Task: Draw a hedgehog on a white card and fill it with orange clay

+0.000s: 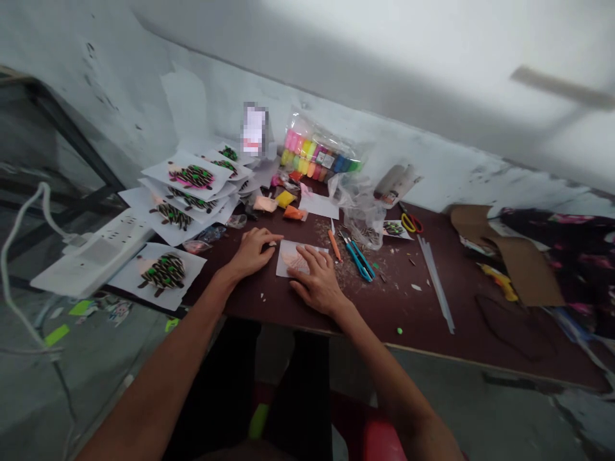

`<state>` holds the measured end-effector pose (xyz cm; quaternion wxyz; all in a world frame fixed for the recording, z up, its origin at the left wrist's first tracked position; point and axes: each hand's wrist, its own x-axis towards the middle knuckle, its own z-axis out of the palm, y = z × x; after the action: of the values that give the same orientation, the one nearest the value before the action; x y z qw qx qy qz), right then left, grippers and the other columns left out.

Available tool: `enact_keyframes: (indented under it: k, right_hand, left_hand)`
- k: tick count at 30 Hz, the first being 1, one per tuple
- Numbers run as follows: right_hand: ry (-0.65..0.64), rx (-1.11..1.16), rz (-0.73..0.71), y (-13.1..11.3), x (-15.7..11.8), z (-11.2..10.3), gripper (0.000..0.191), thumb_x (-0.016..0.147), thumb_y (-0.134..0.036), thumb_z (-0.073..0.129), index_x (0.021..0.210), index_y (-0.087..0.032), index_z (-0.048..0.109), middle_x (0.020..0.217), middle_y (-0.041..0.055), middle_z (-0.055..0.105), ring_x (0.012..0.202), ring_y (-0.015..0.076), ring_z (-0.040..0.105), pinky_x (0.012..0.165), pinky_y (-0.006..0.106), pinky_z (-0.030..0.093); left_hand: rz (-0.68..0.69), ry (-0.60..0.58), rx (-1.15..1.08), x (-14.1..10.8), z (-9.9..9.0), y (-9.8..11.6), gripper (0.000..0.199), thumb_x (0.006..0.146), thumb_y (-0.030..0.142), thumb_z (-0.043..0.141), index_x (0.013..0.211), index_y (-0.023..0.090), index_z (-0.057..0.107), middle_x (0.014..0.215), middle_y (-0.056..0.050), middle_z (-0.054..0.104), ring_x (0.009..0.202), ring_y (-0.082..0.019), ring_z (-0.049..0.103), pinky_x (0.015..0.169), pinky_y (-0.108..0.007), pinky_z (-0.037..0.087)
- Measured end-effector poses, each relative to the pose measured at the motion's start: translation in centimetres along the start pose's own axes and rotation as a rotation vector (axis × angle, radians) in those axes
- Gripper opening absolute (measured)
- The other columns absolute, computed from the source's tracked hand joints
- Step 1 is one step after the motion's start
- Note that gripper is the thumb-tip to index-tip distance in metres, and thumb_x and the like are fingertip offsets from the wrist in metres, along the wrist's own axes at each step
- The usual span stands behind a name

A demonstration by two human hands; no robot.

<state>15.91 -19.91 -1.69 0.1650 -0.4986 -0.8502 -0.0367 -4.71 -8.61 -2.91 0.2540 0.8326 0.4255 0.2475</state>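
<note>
Bare forearms (158, 384); left hand (252, 251) open beside paper sheet (298, 258); right hand (314, 283) open, flat on it; beyond, clear bag (319, 148) of coloured clay.

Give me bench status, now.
Right hand flat on paper slip, peach shape on it. Left hand on tabletop beside it, empty. Teal-handled tool off to the right.

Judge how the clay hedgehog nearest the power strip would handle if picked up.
The clay hedgehog probably lifts best with its paper sheet; its thin clay legs look fragile. The sheet looks floppy and may sag. Its flat shape seems unlikely to roll.
</note>
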Motion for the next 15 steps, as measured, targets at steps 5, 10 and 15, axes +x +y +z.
enact_keyframes:
  k: [5, 10, 15]
  right_hand:
    - [0.035, 0.007, -0.003, 0.1, -0.1, 0.2, 0.030, 0.093, -0.038, 0.058, 0.119, -0.028, 0.069, 0.153, 0.0115, 0.042, 0.143, 0.0292, 0.032, 0.113, 0.052, 0.025]
    - [0.205, 0.023, 0.083, 0.3, -0.5, 0.3, 0.022, 0.095, -0.029, 0.053, 0.103, -0.024, 0.073, 0.144, 0.0117, 0.052, 0.137, 0.0262, 0.040, 0.109, 0.048, 0.032]
    - [0.108, 0.045, 0.024, 0.3, -0.5, 0.2, 0.020, 0.094, -0.031, 0.057, 0.103, -0.026, 0.074, 0.149, 0.0100, 0.047, 0.138, 0.0273, 0.038, 0.110, 0.048, 0.028]
  left_hand:
    - [0.051, -0.043, 0.052, -0.3, 0.5, 1.0, 0.064, 0.073, 0.041, 0.069, 0.133, 0.023, 0.059, 0.114, -0.007, 0.057, 0.108, -0.028, 0.048, 0.095, -0.043, 0.036]
    - [0.060, -0.153, 0.072, -1.2, 1.1, 0.3, 0.065, 0.075, 0.052, 0.069, 0.134, 0.029, 0.057, 0.115, -0.006, 0.056, 0.109, -0.029, 0.047, 0.098, -0.043, 0.034]
    - [0.068, -0.182, 0.061, -1.3, 0.9, -0.1, 0.062, 0.077, 0.053, 0.067, 0.133, 0.029, 0.057, 0.116, -0.005, 0.056, 0.110, -0.028, 0.045, 0.100, -0.043, 0.032]
